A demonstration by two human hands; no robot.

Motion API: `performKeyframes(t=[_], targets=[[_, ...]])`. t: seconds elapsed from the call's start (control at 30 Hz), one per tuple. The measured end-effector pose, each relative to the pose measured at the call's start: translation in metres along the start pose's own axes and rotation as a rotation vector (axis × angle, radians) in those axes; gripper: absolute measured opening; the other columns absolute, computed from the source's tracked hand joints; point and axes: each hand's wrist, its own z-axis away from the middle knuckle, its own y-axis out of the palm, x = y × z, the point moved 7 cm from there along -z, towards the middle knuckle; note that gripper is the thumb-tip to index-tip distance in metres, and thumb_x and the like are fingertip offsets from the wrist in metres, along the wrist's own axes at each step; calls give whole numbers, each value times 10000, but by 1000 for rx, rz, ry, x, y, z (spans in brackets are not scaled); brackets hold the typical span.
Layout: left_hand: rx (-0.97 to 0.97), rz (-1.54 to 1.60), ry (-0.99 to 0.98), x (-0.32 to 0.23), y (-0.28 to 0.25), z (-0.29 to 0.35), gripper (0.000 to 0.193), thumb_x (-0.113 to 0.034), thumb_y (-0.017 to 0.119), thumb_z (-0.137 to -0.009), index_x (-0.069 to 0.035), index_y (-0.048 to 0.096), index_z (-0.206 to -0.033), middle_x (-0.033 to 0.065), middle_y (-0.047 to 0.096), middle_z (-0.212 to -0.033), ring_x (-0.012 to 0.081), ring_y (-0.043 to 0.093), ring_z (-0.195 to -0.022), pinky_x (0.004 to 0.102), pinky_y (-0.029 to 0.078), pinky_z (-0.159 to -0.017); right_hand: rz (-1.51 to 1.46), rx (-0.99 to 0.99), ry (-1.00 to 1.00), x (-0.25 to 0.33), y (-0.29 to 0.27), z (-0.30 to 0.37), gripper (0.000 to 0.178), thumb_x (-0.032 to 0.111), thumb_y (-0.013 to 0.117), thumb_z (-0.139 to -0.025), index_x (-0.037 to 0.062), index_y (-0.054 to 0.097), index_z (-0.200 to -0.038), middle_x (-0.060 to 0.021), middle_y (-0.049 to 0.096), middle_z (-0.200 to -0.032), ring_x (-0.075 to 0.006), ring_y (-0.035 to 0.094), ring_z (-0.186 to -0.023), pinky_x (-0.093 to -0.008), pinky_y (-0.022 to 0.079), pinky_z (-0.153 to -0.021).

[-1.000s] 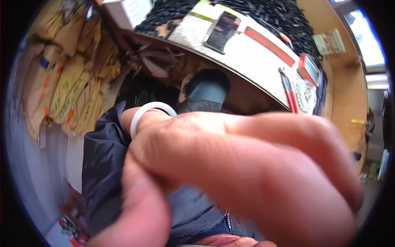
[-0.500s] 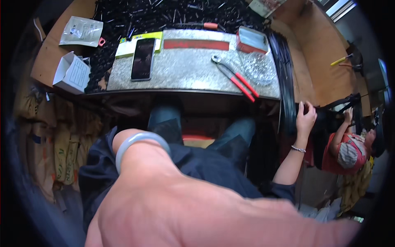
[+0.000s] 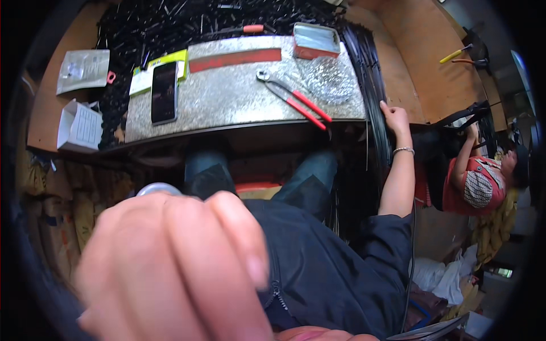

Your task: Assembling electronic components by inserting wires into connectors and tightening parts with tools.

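Note:
My left hand (image 3: 176, 267) is raised very close to the camera, large and slightly blurred. Its fingers are curled in, hiding whatever may be inside; part of a pale bangle (image 3: 159, 187) shows behind it. At the table's right edge, my right hand (image 3: 398, 120) is closed, its thumb stretched toward a bundle of long thin black strips (image 3: 372, 85). Whether a strip is between its fingers cannot be made out. Red-handled pliers (image 3: 293, 101) lie jaws open on the grey speckled tabletop board (image 3: 219, 96), beside a heap of small clear shiny pieces (image 3: 333, 82).
A phone (image 3: 164, 94) leans over a yellow-white box (image 3: 142, 79). Behind are a red-sided tin (image 3: 315, 40), a red-handled tool (image 3: 253, 28) and piled black pieces (image 3: 170, 20). A white carton (image 3: 79, 128) and pouch (image 3: 83, 71) stand left. Another person in red (image 3: 478, 184) sits right.
My left hand has turned from an outstretched back-of-hand view to curled fingers. My right hand has moved from beside the strips up against them. The table has shifted left in view.

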Motion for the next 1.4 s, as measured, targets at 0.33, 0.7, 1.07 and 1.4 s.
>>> performKeyframes(t=[0.33, 0.7, 1.07, 1.4], targets=[[-340, -222, -280, 60, -95, 107, 541, -525, 591, -843, -53, 555, -1105, 124, 547, -984, 240, 544, -875, 354, 456, -777, -267, 63, 115, -24, 28, -27, 332, 268, 662, -823, -54, 648, -741, -82, 619, -645, -165, 560, -612, -336, 461, -611], [-492, -195, -588, 107, -125, 173, 443, -333, 608, -891, 15, 539, -1156, 93, 598, -1034, 177, 589, -959, 310, 456, -858, -96, -232, -58, 8, -37, -6, 313, 267, 563, -869, -37, 624, -827, -246, 626, -797, -391, 615, -808, -445, 474, -732], [-489, -126, -641, 126, -123, 176, 380, -264, 574, -919, 17, 533, -1170, 94, 621, -1023, 163, 594, -952, 287, 454, -856, 174, -154, 27, 22, -119, 11, 342, 300, 551, -873, -20, 669, -893, -258, 632, -905, -399, 612, -878, -463, 482, -774], [-519, -88, -667, 134, -123, 178, 333, -234, 541, -936, 14, 539, -1158, 91, 623, -998, 147, 590, -908, 275, 460, -830, 185, -191, -154, 9, -158, -6, 368, 290, 591, -868, -49, 604, -722, -226, 599, -687, -331, 608, -672, -397, 463, -635]])
